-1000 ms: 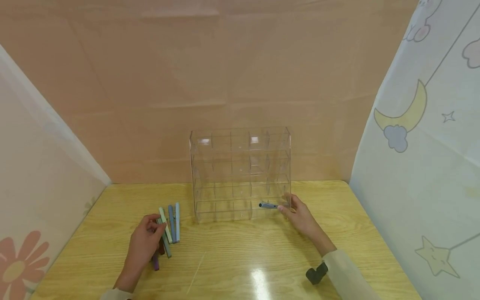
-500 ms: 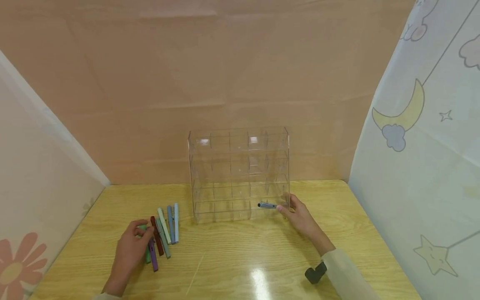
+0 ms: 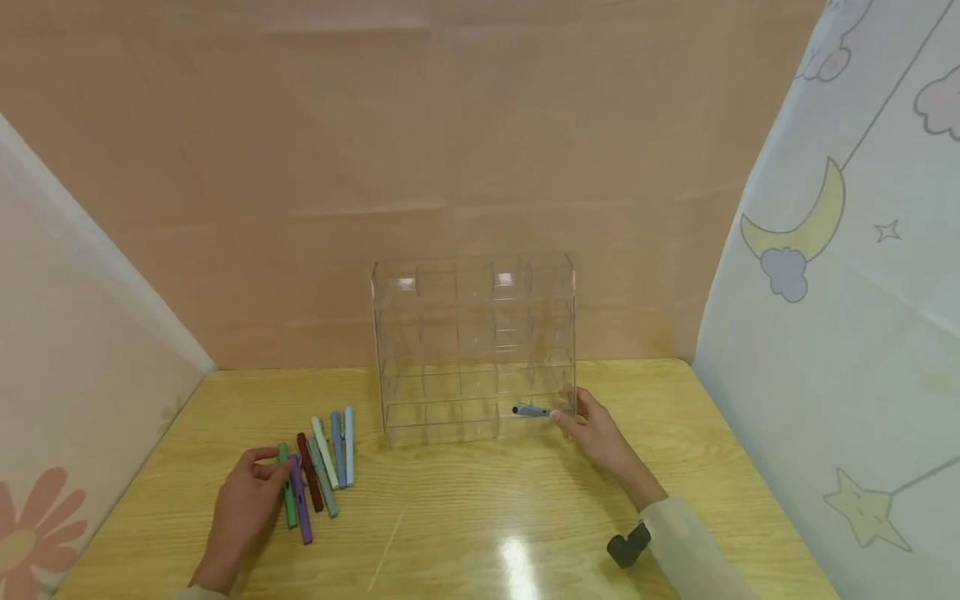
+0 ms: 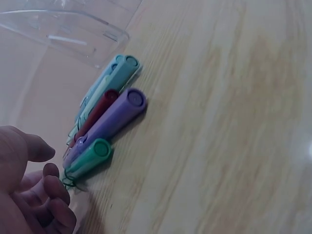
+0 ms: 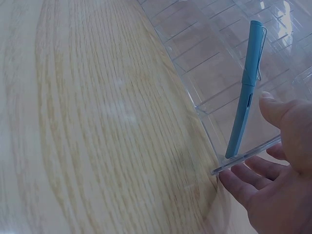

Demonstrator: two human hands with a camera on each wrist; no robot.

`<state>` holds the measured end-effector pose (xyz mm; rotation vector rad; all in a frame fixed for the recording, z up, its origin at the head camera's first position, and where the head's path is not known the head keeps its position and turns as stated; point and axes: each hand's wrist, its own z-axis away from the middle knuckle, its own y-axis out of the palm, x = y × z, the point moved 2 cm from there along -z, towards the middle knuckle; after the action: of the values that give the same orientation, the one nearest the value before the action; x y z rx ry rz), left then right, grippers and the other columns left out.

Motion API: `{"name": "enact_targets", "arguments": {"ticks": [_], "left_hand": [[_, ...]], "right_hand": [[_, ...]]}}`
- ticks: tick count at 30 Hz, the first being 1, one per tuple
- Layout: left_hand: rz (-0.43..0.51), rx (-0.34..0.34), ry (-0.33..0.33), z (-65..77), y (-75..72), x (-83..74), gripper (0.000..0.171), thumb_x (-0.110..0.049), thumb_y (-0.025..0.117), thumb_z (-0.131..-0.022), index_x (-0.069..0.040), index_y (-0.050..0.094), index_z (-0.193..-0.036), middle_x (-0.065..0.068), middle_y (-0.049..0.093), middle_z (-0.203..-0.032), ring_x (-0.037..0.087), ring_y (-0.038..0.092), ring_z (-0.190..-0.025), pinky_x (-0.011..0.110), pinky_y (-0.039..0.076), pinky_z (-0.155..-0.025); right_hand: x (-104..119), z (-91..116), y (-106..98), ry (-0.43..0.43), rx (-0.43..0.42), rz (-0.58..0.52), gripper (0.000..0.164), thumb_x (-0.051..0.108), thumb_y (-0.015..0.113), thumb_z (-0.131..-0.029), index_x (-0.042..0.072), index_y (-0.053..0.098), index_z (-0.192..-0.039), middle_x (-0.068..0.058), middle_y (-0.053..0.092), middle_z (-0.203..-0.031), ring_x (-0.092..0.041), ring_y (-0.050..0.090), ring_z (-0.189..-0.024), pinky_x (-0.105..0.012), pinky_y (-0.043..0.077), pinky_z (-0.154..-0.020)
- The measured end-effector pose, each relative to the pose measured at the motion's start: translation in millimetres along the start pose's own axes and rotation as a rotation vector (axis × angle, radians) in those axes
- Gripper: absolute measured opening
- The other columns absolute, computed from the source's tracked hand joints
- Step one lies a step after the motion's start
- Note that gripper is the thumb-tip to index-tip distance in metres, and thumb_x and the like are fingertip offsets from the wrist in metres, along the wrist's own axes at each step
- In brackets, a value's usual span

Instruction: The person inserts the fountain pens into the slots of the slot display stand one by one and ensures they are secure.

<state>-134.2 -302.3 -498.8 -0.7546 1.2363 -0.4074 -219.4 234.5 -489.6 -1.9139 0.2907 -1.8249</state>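
Observation:
My left hand (image 3: 243,504) hovers at the left end of a loose row of capped pens, its bent fingers holding nothing. Nearest to it lie a green pen (image 3: 291,510) and a purple pen (image 4: 114,114); beyond are a dark red pen (image 3: 310,475), a grey-green pen (image 3: 325,487), a pale green pen (image 3: 323,442) and two blue ones. With my right hand (image 5: 282,161) I hold the lower right side of a clear plastic rack (image 3: 441,392), thumb inside and fingers outside its side panel. A blue pen (image 5: 243,97) lies in the rack's bottom row, beside my thumb.
The wooden table (image 3: 465,517) ends at a peach backdrop (image 3: 465,150). Patterned white sheets hang at the left and right. A black device (image 3: 628,546) sits at my right wrist.
My left hand has moved left and toward me along the pens, uncovering the dark red, purple and green ones. The right hand, rack and its blue pen stay put; the head view shifts slightly.

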Motion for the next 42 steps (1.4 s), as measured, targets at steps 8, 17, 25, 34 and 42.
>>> {"name": "enact_targets", "arguments": {"ticks": [8, 17, 25, 34, 42], "left_hand": [[-0.028, -0.001, 0.002, -6.9, -3.8, 2.0, 0.056, -0.032, 0.055, -0.109, 0.009, 0.046, -0.146, 0.022, 0.073, -0.103, 0.017, 0.057, -0.071, 0.029, 0.043, -0.057], [-0.056, 0.006, 0.008, -11.1, -7.0, 0.3, 0.058, -0.033, 0.057, -0.108, 0.01, 0.046, -0.146, 0.021, 0.074, -0.102, 0.016, 0.059, -0.073, 0.03, 0.043, -0.06], [-0.112, 0.07, -0.002, -19.8, -9.8, 10.8, 0.066, -0.042, 0.056, -0.109, 0.013, 0.045, -0.144, 0.029, 0.072, -0.11, 0.028, 0.069, -0.088, 0.037, 0.052, -0.071], [-0.204, 0.186, 0.008, -27.1, -16.8, 3.4, 0.059, -0.045, 0.053, -0.109, 0.012, 0.053, -0.123, 0.026, 0.068, -0.103, 0.031, 0.064, -0.086, 0.036, 0.05, -0.069], [-0.171, 0.244, 0.015, -35.4, -16.1, 1.3, 0.041, -0.036, 0.055, -0.108, 0.004, 0.056, -0.101, 0.004, 0.057, -0.072, 0.016, 0.053, -0.06, 0.032, 0.044, -0.057]], "right_hand": [[3.1, -2.4, -0.6, -0.009, 0.004, -0.002, 0.075, 0.034, 0.061, -0.11, -0.003, 0.027, -0.165, -0.028, 0.035, -0.169, -0.049, 0.035, -0.157, -0.062, 0.04, -0.122], [4.4, -3.6, -1.0, -0.001, 0.002, -0.015, 0.073, 0.031, 0.062, -0.11, -0.002, 0.028, -0.164, -0.027, 0.036, -0.169, -0.049, 0.035, -0.158, -0.062, 0.039, -0.123], [2.3, -3.0, 0.4, 0.004, 0.008, -0.024, 0.073, 0.03, 0.062, -0.11, -0.004, 0.027, -0.165, -0.028, 0.035, -0.17, -0.05, 0.033, -0.158, -0.063, 0.038, -0.123], [0.5, -1.3, 0.5, 0.006, 0.003, -0.02, 0.071, 0.028, 0.062, -0.11, -0.004, 0.028, -0.164, -0.028, 0.036, -0.169, -0.05, 0.035, -0.157, -0.063, 0.039, -0.123], [-1.0, 1.0, -0.1, 0.003, 0.0, -0.016, 0.073, 0.031, 0.062, -0.11, -0.004, 0.027, -0.164, -0.028, 0.034, -0.17, -0.05, 0.033, -0.158, -0.063, 0.038, -0.123]]}}
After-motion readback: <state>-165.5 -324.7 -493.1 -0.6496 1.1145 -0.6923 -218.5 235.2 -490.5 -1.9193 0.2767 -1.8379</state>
